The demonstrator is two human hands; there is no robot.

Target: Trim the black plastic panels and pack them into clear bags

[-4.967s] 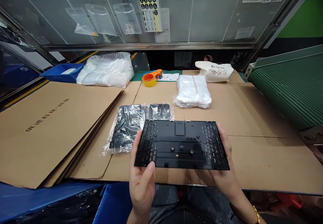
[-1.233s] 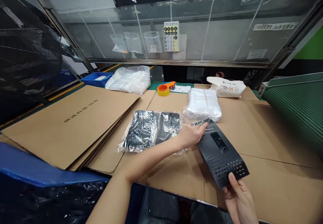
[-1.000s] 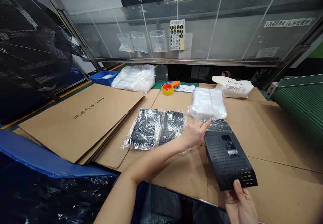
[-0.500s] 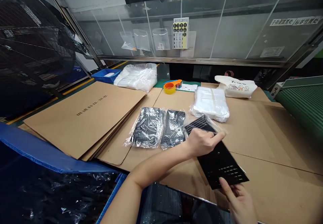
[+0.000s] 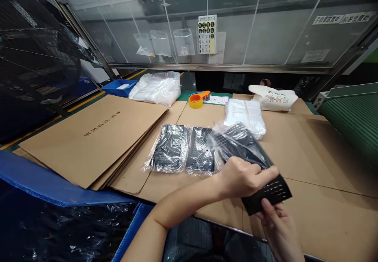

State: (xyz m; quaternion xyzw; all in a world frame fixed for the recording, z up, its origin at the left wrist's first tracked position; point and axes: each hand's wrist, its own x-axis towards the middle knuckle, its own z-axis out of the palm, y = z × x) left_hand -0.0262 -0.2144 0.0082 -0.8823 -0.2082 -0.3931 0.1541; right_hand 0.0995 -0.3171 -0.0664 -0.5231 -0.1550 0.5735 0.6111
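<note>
A black slotted panel is held at a slant above the cardboard, with a clear plastic bag around its upper part. My left hand is closed across the panel, gripping the bag's edge. At the lower end, my right hand pinches the panel between thumb and fingers; the fingers beneath are partly hidden. To the left, two bagged black panels lie side by side, a left bagged panel and a right bagged panel. Behind the held panel sits a banded stack of clear bags.
Folded cardboard sheets are stacked on the left. At the back are a white plastic bag, a blue tray, an orange-yellow tape dispenser and a white printed pouch. A green ribbed belt runs along the right.
My left hand has moved down and right along the panel, drawing the bag farther over it. The right hand still holds the lower end, now slightly higher.
</note>
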